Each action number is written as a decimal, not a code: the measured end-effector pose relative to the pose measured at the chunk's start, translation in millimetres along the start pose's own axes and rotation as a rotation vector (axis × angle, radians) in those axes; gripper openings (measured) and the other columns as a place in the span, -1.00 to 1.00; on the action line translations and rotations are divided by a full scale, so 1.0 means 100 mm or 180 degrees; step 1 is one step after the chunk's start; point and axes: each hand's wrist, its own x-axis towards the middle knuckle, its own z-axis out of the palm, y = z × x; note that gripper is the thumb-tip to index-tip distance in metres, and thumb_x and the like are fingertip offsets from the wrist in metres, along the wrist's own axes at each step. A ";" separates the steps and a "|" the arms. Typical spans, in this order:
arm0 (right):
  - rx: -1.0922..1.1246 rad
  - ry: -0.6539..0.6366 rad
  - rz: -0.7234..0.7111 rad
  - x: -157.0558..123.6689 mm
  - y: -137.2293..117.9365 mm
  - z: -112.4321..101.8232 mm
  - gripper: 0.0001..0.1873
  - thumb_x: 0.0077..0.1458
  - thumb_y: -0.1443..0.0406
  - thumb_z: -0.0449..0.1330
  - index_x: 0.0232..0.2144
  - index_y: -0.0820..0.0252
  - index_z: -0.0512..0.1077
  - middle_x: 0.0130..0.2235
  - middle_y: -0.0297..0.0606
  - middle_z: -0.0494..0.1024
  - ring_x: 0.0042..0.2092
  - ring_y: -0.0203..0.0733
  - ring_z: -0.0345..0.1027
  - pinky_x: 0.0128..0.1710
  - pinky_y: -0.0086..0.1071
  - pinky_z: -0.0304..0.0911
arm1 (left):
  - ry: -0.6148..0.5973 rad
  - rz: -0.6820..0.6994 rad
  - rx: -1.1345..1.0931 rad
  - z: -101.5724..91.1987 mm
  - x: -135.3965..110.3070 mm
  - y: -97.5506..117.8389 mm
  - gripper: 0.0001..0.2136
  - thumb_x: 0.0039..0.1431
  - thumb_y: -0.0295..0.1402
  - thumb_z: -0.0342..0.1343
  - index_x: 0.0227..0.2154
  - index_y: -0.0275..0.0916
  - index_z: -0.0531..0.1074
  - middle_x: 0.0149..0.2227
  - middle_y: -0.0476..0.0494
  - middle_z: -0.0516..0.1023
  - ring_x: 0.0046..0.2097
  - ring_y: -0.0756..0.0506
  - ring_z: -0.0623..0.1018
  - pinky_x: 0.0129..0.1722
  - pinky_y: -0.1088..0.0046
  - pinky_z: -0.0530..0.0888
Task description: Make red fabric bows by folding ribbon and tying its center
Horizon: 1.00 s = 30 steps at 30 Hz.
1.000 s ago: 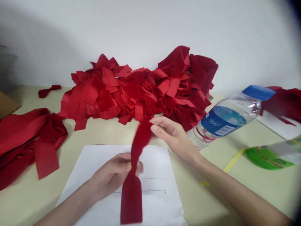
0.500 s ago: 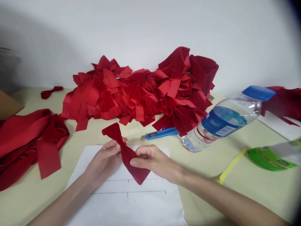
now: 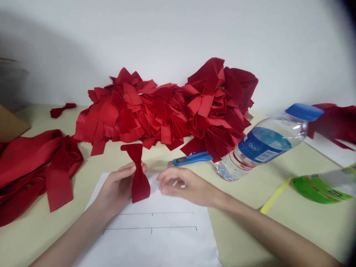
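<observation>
While left hand [image 3: 114, 187] pinches velvet bow [image 3: 139, 178] at gathered waist, right hand [image 3: 185, 185] hovers just right, fingers parted; bow looks nearly formed, red strips [image 3: 155, 111] heaped far, seemingly unworked.

The left hand [image 3: 118, 187] and the right hand [image 3: 190, 187] are left uncovered. Slim fingers [image 3: 172, 172] are presented on the right unit; fingernail detail is blurred. The left forearm [image 3: 73, 233], entered from 8 o'clock, and the right forearm [image 3: 274, 235], entered from 4 o'clock, are bare, slender and tapered toward the 2 wrists.
</observation>
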 end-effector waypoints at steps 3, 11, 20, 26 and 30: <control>0.0412 0.0183 -0.0188 0.01 -0.07 -0.05 -0.66 0.02 0.12 0.21 -0.20 0.21 0.42 -0.18 -0.21 0.49 -0.14 -0.22 0.35 -0.13 -0.31 0.23 | -0.0213 -0.0273 0.0133 0.03 -0.02 -0.12 -0.92 -0.05 -0.39 0.13 -0.53 -0.29 0.42 -0.50 -0.06 0.36 -0.45 -0.01 0.31 -0.46 0.49 0.26; 0.1747 0.0242 -0.0420 0.00 -0.09 0.04 -0.85 -0.09 0.38 0.28 -0.37 0.20 0.46 -0.34 -0.35 0.51 -0.29 -0.30 0.38 -0.19 -0.37 0.25 | -0.0587 -0.0981 0.0377 0.12 -0.10 -0.36 -0.90 -0.08 -0.41 0.03 -0.60 -0.30 0.39 -0.57 -0.06 0.31 -0.50 -0.01 0.26 -0.47 0.46 0.20; 0.1252 0.0713 -0.0312 0.00 -0.15 -0.13 -0.74 -0.22 0.42 0.34 -0.37 0.21 0.45 -0.44 -0.38 0.52 -0.41 -0.34 0.39 -0.38 -0.46 0.29 | -0.0674 -0.1253 0.0514 0.11 -0.11 -0.34 -0.86 -0.11 -0.37 0.09 -0.63 -0.34 0.42 -0.62 -0.07 0.35 -0.56 0.03 0.27 -0.56 0.50 0.15; 0.0457 0.1240 -0.0696 -0.12 -0.31 -0.41 -0.91 -0.12 0.41 0.27 -0.45 0.24 0.45 -0.41 -0.32 0.54 -0.36 -0.29 0.43 -0.32 -0.41 0.33 | -0.0504 -0.1156 0.0595 0.13 -0.10 -0.28 -0.88 -0.26 -0.38 0.16 -0.69 -0.36 0.43 -0.68 -0.06 0.36 -0.61 0.05 0.28 -0.62 0.57 0.16; -0.0949 0.2298 -0.1482 -0.37 -0.47 -0.67 -0.92 0.02 0.41 0.17 -0.41 0.20 0.46 -0.35 -0.30 0.53 -0.29 -0.28 0.42 -0.29 -0.44 0.33 | -0.0328 -0.1133 0.0693 0.19 -0.11 -0.22 -0.88 -0.29 -0.38 0.19 -0.70 -0.35 0.42 -0.69 -0.02 0.34 -0.64 0.08 0.24 -0.64 0.58 0.18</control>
